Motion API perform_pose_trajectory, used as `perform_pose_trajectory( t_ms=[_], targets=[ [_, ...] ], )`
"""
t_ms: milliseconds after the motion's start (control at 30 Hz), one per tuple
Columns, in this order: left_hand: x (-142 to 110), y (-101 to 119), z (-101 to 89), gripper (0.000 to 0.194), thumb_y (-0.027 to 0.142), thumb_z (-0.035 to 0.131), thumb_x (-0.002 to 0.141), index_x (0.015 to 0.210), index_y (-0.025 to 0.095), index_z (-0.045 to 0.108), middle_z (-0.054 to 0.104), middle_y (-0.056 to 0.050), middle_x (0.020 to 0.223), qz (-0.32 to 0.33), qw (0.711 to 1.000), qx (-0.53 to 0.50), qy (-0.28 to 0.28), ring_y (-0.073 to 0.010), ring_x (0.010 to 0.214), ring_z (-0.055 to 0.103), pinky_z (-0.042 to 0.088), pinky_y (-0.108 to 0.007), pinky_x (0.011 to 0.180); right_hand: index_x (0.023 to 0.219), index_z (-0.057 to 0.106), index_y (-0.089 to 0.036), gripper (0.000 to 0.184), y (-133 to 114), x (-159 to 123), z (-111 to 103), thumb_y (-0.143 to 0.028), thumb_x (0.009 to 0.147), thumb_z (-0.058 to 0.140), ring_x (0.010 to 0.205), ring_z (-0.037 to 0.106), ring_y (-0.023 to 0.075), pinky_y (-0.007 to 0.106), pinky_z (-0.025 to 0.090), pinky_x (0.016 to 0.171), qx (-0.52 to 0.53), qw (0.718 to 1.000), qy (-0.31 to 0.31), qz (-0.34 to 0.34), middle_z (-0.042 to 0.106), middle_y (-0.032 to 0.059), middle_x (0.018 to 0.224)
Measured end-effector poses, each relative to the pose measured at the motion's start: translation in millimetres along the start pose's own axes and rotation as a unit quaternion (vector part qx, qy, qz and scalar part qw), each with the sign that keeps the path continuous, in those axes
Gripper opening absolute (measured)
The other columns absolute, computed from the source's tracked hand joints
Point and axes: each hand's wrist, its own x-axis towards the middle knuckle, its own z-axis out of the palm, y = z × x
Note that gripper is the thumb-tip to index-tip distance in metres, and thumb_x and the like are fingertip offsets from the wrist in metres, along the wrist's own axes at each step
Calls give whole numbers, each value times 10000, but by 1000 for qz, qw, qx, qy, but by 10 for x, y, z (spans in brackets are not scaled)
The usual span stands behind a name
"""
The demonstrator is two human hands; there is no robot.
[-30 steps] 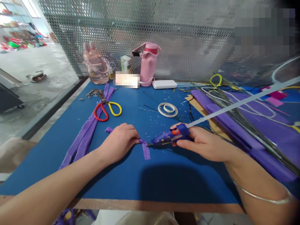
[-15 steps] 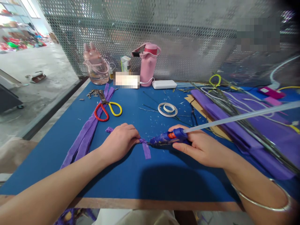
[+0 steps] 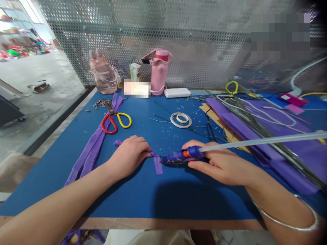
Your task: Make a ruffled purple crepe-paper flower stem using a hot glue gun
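My left hand (image 3: 133,153) is closed on a narrow purple fabric strip (image 3: 158,165), pinching it between thumb and fingers near the middle of the blue table. One end of the strip hangs toward me beyond the fingertips, and another bit pokes out behind the hand. A thin dark wire shows beside the strip. My right hand (image 3: 217,160) grips a blue glue gun (image 3: 177,157) with an orange part and a long translucent glue stick (image 3: 263,140) in its back. The gun's nozzle is at the strip, but whether it touches I cannot tell.
Red-and-yellow-handled scissors (image 3: 116,119) lie on long purple strips (image 3: 89,153) at left. White tape rings (image 3: 181,120) sit ahead. Purple sheets (image 3: 255,136) with green wire stems cover the right. A pink bottle (image 3: 159,73), a clear bottle (image 3: 103,76) and a white power bank (image 3: 177,92) stand behind.
The glue gun's nozzle has shifted slightly down and left, to the hanging end of the strip, and its glue stick has tilted lower. My left hand keeps its pinch.
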Motion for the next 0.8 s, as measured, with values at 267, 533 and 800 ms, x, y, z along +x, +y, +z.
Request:
perform_pose_trajectory(
  t_ms=[267,533,800],
  targets=[
    [-8,-6,4,114,232,566,902,877,177,663,660,-45,862,2,1000,2,3,-181,797,541,415,-305,727,956,584,-222,135,-53,31,-27,-320,894,515,681,562,153,270,451,641,66,997,28,-25,605,4,858],
    [-35,22,-32,176,195,539,879,993,199,672,650,-52,962,-8,1000,13,-18,-211,891,556,423,-351,807,898,562,-191,348,337,97,-65,-535,844,552,500,512,114,241,413,459,293,952,69,62,628,23,730],
    [-28,-8,25,326,117,385,940,1088,258,640,629,-37,953,1,998,63,-29,-203,870,559,420,-409,848,832,605,-163,453,830,540,-26,-601,817,490,593,592,172,267,404,515,138,917,300,225,652,61,738]
  ],
)
